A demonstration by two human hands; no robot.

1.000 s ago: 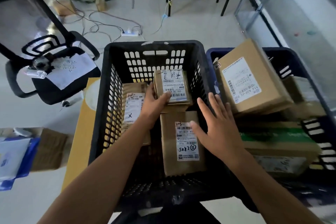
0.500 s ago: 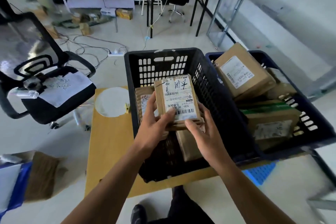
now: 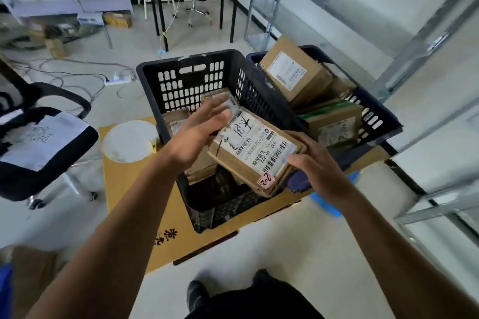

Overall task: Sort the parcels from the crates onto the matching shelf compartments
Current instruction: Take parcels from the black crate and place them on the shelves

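Above the black crate point(image 3: 191, 80), a parcel point(image 3: 255, 147) is held tilted, its near end gripped by the curled fingers of the right hand point(image 3: 321, 168), while the left hand point(image 3: 197, 134) is spread flat and released at its far corner. The pick-up appears done. Next, the handwritten sticker point(image 3: 267, 179) is to be read and the parcel carried to the matching compartment of the shelf point(image 3: 420, 40).

Cool, bright, diffuse light fills the room, and the pale floor point(image 3: 298, 254) and the wall behind the metal shelf frame point(image 3: 425, 33) wash out almost to white. Shadows are soft; only the inside of the black crate point(image 3: 261, 101) stays dark. Motion blur smears the fingers of the left hand point(image 3: 199, 134) and the far end of the parcel point(image 3: 256, 153), while its near label reads fairly sharp. Wide-angle distortion bows the shelf uprights at the right edge, and the corners go soft.
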